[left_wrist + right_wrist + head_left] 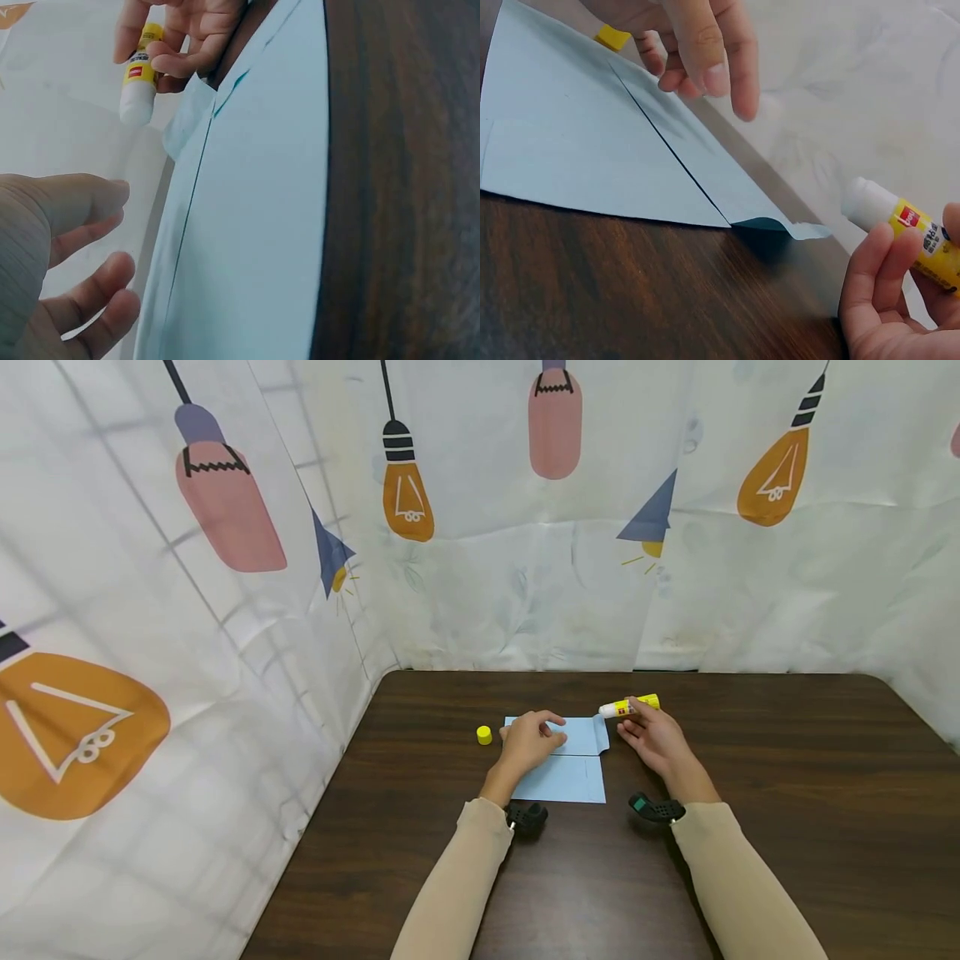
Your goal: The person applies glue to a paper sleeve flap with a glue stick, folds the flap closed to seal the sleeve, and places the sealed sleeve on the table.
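Observation:
Between thumb and fingers, my right hand (pixel 660 745) holds an uncapped yellow and white glue stick (pixel 614 709), its white end pointing left toward the paper's upper right corner. A light blue sheet of paper (pixel 564 779) lies on the table with a crease across its middle. The small flap (pixel 810 229) at its right edge curls upward in the right wrist view. Over the paper's upper left part hovers my left hand (pixel 529 743), fingers loosely bent and apart with nothing between them. Left of the paper stands the yellow glue cap (pixel 484 736).
The dark brown wooden table (pixel 810 793) extends to both sides and toward me. A white curtain (pixel 480 602) printed with lamps hangs behind it and along the left side. Black bands with small devices (pixel 528 817) are on both wrists.

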{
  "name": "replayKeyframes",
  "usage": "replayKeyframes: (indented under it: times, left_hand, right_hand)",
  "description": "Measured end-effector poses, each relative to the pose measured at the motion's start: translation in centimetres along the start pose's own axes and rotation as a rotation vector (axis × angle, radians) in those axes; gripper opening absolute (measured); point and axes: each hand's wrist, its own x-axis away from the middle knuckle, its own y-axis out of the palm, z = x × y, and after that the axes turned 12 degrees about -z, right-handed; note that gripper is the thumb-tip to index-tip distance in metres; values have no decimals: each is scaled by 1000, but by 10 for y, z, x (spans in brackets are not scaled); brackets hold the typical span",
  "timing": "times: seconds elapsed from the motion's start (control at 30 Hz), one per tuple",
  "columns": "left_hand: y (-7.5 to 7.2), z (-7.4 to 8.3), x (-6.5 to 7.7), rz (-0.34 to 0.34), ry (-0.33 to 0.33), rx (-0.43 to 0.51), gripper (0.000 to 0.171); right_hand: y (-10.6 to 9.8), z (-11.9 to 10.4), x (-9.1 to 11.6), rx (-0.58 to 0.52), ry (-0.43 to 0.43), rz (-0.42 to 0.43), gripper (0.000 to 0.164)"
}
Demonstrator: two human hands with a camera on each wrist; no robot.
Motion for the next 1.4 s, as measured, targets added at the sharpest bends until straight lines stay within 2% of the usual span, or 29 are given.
replayKeyframes:
  times: [0.23, 0.43, 0.9, 1.2, 1.4]
  left_hand:
    - [0, 0, -2, 4, -16, -24, 22]
    - [-1, 0, -2, 8, -24, -36, 23]
    - [2, -2, -4, -80, -72, -140, 25]
    - [4, -6, -5, -81, -87, -168, 26]
    - [4, -6, -6, -83, -100, -179, 26]
  right_hand:
    - [3, 1, -9, 34, -8, 4, 21]
    - [5, 1, -12, 71, 1, 22, 27]
    - [7, 3, -7, 121, 0, 34, 25]
    - [9, 8, -8, 218, -44, 31, 26]
    - [12, 11, -9, 340, -67, 34, 30]
